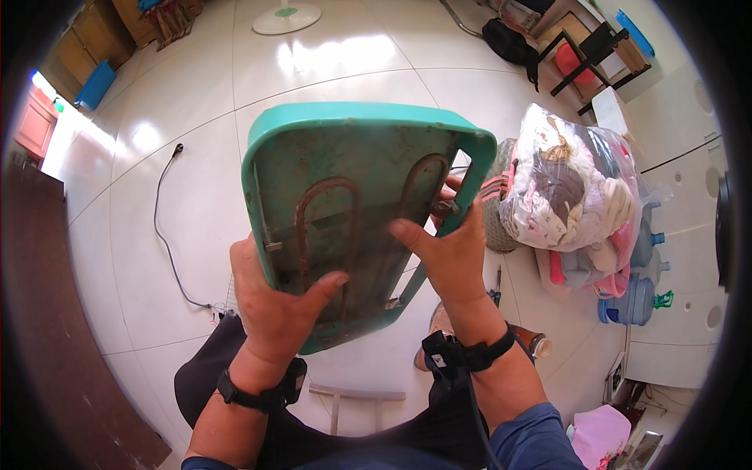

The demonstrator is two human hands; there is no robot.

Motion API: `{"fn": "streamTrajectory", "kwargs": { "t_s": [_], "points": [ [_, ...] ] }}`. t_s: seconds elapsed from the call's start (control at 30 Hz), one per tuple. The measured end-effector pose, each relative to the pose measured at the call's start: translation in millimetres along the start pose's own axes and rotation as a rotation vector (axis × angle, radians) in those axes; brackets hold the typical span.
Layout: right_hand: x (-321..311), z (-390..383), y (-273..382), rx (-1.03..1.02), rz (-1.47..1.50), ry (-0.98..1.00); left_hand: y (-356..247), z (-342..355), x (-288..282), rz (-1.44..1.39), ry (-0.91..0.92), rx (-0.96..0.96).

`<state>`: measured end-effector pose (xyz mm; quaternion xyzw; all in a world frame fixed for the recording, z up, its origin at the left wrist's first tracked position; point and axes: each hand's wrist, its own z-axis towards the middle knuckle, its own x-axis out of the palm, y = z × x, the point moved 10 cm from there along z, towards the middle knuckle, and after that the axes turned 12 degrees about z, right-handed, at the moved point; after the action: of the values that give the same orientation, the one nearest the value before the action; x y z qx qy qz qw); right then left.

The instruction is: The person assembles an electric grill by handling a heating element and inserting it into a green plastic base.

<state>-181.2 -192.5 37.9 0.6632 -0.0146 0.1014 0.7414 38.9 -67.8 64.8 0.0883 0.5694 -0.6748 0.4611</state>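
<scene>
Above my lap, I hold up a green plastic-framed panel [376,117] whose dark, stained inner face has rust-brown U-shaped tubes [313,188]. My left hand [278,301] grips its lower left edge, with the thumb lying across the inner face. On the right side my right hand [450,247] clasps the frame near a long slot, its thumb over the inner face and some fingers behind. The panel is tilted, and its back is hidden. A black band with a small device circles each wrist.
A black cord [159,223] lies on the tiled floor at left. Clear bags of clothes [564,188] stand at right, beside blue water jugs [630,301]. A brown cup [533,342] lies near my right forearm. A white round base [287,19] stands far ahead.
</scene>
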Motion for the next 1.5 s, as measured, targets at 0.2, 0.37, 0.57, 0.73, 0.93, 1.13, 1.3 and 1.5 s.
{"fn": "streamTrajectory", "kwargs": {
  "t_s": [0.2, 0.37, 0.57, 0.73, 0.93, 1.13, 1.3, 1.5],
  "points": [
    [1, 1, -1, 0.012, 0.022, -0.002, -1, 0, 1, 0.028, 0.020, -0.009],
    [-1, 1, -3, 0.017, 0.037, -0.009, 0, 0, 2, 0.060, 0.027, 0.022],
    [-3, 1, -8, 0.048, 0.015, -0.021, -3, 0, -1, 0.046, 0.044, 0.114],
    [-4, 1, -9, 0.053, 0.027, -0.026, 16, -3, 7, -0.093, 0.085, -0.056],
    [-2, -2, -5, 0.054, 0.006, -0.023, 31, -5, 14, -0.236, 0.107, -0.230],
    [-6, -5, -4, 0.033, -0.050, -0.043, 34, -6, 16, -0.270, 0.139, -0.318],
    [-6, -6, -5, -0.019, -0.107, -0.052, 36, -7, 15, -0.246, 0.131, -0.311],
    [-5, -6, -7, -0.006, -0.076, -0.069, 32, -3, 12, -0.172, 0.111, -0.245]
  ]
}}
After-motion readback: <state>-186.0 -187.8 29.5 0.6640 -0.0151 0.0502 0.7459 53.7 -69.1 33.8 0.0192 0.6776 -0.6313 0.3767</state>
